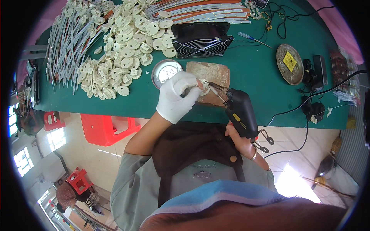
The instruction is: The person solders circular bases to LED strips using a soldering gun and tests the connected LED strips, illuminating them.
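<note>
My left hand (178,96), in a white glove, is closed in a pinch at the left side of a worn brick (219,73). A fingertip shows bare, and what the pinch holds is too small to make out. Beside those fingertips a small round cream-white disc (205,87) lies on the brick. From the right, my right hand (238,139) grips a black soldering gun (243,111) by its handle. The gun's metal tip reaches to the disc. Just behind my left hand sits a round tin (157,73) holding thin pale strands.
Cream-white discs (127,50) lie heaped at the back left, beside bundled LED strips (71,42). A black fan (201,40) stands behind the brick. To the right are a screwdriver (252,38), a dish (283,73) with a yellow sponge (290,61), and black cables (293,109).
</note>
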A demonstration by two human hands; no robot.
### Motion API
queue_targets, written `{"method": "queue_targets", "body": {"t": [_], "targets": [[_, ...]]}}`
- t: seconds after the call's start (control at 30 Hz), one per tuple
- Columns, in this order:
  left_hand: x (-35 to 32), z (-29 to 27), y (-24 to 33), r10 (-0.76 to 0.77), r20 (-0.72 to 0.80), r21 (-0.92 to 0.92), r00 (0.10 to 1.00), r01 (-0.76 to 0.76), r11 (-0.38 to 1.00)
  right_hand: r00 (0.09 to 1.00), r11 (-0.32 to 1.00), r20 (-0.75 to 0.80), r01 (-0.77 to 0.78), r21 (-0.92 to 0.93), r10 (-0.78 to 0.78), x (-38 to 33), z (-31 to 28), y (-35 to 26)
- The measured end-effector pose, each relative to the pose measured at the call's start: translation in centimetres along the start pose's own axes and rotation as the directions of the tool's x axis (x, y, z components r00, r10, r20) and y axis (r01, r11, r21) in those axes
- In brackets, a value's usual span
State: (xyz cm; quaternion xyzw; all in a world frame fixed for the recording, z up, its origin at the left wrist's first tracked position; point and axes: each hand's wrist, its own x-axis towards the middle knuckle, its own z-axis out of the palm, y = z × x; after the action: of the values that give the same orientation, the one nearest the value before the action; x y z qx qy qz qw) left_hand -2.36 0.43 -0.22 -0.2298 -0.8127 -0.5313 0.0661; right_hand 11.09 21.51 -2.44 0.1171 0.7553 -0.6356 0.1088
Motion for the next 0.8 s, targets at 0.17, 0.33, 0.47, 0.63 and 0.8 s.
{"method": "queue_targets", "body": {"t": [0.17, 0.33, 0.47, 0.63, 0.8], "targets": [[0.1, 0.0, -0.1, 0.023, -0.013, 0.019, 1.0, -0.023, 1.0, 0.999, 1.0, -0.04, 0.023, -0.012, -0.024, 0.2, -0.2, 0.9], [0.0, 0.0, 0.1, -0.018, 0.001, -0.007, 1.0, 0.018, 1.0, 0.998, 0.987, -0.053, 0.021, -0.159, -0.03, 0.0, -0.7, -0.8], [0.0, 0.2, 0.2, -0.018, -0.02, -0.019, 1.0, 0.018, 1.0, 0.994, 0.984, -0.098, 0.035, -0.175, -0.052, 0.0, -1.1, -1.5], [0.0, 0.4, 0.6, -0.057, -0.036, -0.041, 0.998, 0.055, 0.998, 0.992, 0.996, -0.113, 0.066, 0.052, -0.06, 0.1, -0.7, -1.7], [0.1, 1.4, 0.4, -0.155, -0.119, -0.1, 0.981, 0.144, 0.985, 0.995, 0.973, -0.091, 0.067, 0.22, -0.048, 0.5, -0.8, -2.0]]}}
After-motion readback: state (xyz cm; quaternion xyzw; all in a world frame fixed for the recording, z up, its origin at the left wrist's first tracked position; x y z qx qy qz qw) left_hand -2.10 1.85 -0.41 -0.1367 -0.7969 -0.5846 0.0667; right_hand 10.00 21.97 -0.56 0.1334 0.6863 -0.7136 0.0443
